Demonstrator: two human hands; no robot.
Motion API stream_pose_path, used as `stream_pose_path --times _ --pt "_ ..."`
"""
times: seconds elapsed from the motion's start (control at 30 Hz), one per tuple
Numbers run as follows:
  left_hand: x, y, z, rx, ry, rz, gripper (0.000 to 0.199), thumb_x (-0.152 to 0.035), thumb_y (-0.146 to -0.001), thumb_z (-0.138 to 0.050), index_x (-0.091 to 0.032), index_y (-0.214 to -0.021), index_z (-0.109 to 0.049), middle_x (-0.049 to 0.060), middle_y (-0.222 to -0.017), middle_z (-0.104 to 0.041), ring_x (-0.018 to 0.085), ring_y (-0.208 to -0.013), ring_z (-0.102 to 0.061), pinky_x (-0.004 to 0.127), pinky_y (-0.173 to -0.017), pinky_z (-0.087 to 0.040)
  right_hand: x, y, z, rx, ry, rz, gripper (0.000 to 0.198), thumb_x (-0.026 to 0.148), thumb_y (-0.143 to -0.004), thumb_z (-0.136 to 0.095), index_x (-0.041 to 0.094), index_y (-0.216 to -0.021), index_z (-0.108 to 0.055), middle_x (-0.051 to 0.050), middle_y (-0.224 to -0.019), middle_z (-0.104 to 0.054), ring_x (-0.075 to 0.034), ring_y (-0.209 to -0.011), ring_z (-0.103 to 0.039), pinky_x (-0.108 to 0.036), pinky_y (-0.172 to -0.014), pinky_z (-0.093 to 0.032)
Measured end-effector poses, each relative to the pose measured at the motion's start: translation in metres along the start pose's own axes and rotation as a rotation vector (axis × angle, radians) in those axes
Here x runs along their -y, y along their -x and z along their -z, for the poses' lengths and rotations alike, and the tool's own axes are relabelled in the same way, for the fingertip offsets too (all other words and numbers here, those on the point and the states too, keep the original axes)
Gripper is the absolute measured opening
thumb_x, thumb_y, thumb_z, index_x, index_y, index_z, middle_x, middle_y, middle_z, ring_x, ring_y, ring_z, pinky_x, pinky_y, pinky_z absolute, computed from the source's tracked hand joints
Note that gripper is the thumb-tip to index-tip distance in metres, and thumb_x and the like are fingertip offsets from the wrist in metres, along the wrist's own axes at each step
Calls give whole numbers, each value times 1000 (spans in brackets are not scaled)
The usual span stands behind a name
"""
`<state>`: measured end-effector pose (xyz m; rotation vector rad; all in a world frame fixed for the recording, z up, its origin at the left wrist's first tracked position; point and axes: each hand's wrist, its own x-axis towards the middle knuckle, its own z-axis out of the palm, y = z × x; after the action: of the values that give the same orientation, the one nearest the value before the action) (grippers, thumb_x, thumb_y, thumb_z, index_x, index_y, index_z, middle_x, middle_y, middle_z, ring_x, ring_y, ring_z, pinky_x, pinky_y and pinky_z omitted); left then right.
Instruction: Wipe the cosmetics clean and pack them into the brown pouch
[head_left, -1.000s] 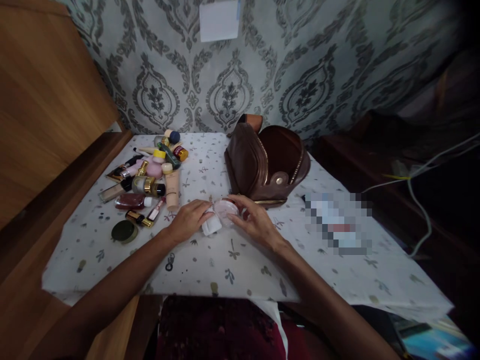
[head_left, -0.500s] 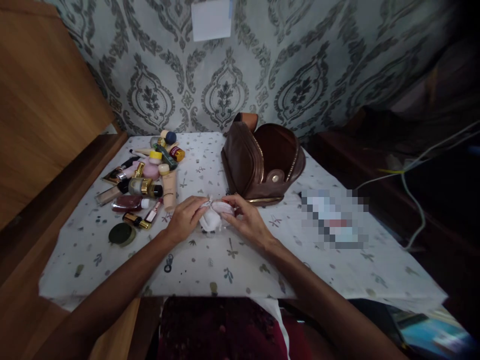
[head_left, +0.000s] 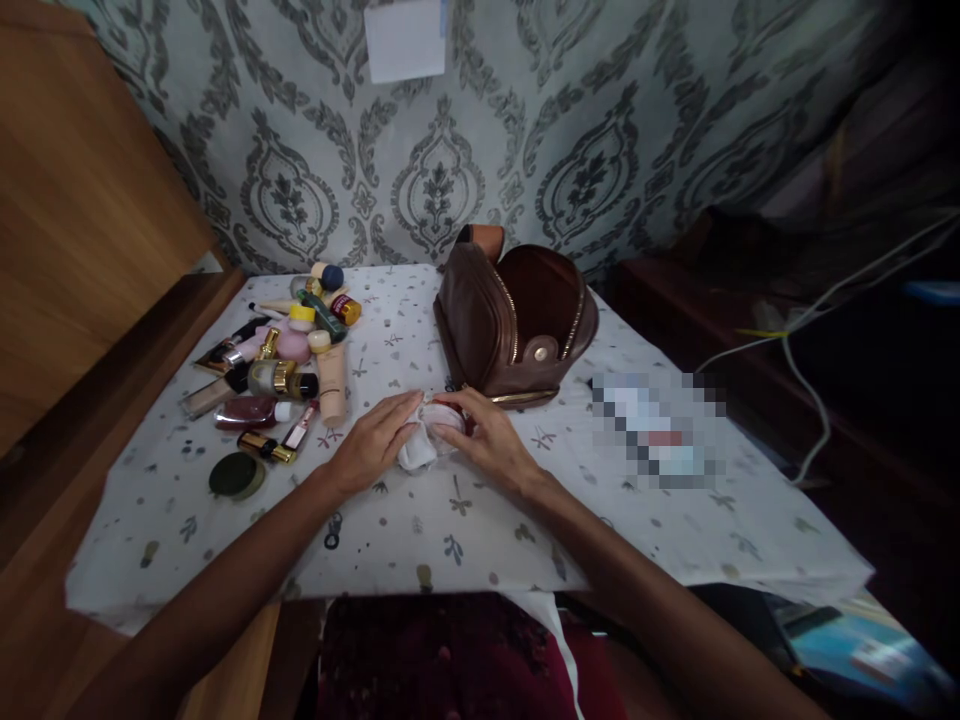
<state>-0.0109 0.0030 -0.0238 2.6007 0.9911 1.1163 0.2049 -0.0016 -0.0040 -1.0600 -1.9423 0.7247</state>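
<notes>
In the middle of the table, my left hand (head_left: 375,440) pinches the upper edge of a small, soft white bundle (head_left: 417,450) that seems wrapped in clear plastic. My right hand (head_left: 495,437) is closed around a round, flat, pale pink-and-white item (head_left: 448,418) against the bundle's right side. Fingers partly cover both, so their exact kind cannot be made out. Just behind my right hand stands a brown leather bag (head_left: 480,320), its zipped top gaping. Left of my left hand lie a beige squeeze tube (head_left: 332,385) and a small lip gloss tube (head_left: 301,426).
Several cosmetics crowd the table's left side, among them a dark red bottle (head_left: 247,411), a gold-collared bottle (head_left: 274,379) and a round dark green jar (head_left: 236,475). A blurred-out flat object (head_left: 656,430) lies at right. Cables (head_left: 799,345) hang beyond the table's right edge.
Both hands stay on the white bundle and round item, with small finger shifts. The bundle looks flatter and slightly reshaped. The whole view has shifted a little.
</notes>
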Motion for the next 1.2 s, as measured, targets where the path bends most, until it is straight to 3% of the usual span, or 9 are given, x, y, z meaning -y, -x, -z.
stream_pose_path --times 0.4,0.57,0.7,0.8,0.93,1.07,1.2 --pt "-3 2 -1 89 -40 12 32 -34 -101 -43 -16 -120 -62 10 -107 -72 20 -98 -69 36 -87 -59 -18 12 -4 -136 -303 -236 32 39 -80 -70 21 -106 -63 -5 -101 -68 -21 -93 -63 -33 -76 -52" --pt "0 3 -2 46 -24 82 30 -33 -100 -45 -15 -112 -66 10 -101 -74 21 -92 -70 36 -82 -59 -23 13 -10 -207 -377 -220 35 44 -75 -75 23 -99 -60 -2 -93 -64 -18 -88 -61 -30 -75 -51" --pt "2 3 -2 -56 56 154 29 -31 -99 -48 -16 -115 -66 11 -107 -74 21 -96 -71 37 -85 -59 -20 13 -13 -108 -418 -189 40 40 -80 -72 24 -114 -59 -5 -108 -66 -19 -98 -63 -33 -83 -53" --pt "-1 2 -1 -98 118 125 29 -28 -99 -48 -17 -120 -65 11 -112 -73 21 -102 -70 37 -89 -58 -16 12 -14 -75 -307 -116 43 38 -81 -71 24 -120 -61 -7 -113 -66 -22 -101 -63 -35 -83 -53" --pt "-7 2 -2 -70 137 54 31 -26 -99 -49 -16 -125 -62 12 -115 -72 20 -106 -68 37 -93 -57 -9 11 -12 -39 -51 3 30 35 -85 -67 23 -112 -65 -6 -107 -69 -23 -98 -63 -38 -89 -49" --pt "-7 3 -4 -23 114 53 33 -27 -99 -47 -16 -127 -61 12 -117 -71 20 -108 -67 37 -95 -57 -2 13 -7 -43 165 8 25 42 -88 -62 24 -105 -66 -7 -101 -67 -25 -97 -60 -39 -86 -47" --pt "-6 3 -5 44 83 53 33 -27 -100 -44 -13 -125 -61 13 -117 -71 21 -109 -67 38 -97 -55 0 16 -2 -32 149 -3 24 43 -91 -59 23 -102 -64 -7 -99 -64 -24 -95 -58 -37 -86 -45"
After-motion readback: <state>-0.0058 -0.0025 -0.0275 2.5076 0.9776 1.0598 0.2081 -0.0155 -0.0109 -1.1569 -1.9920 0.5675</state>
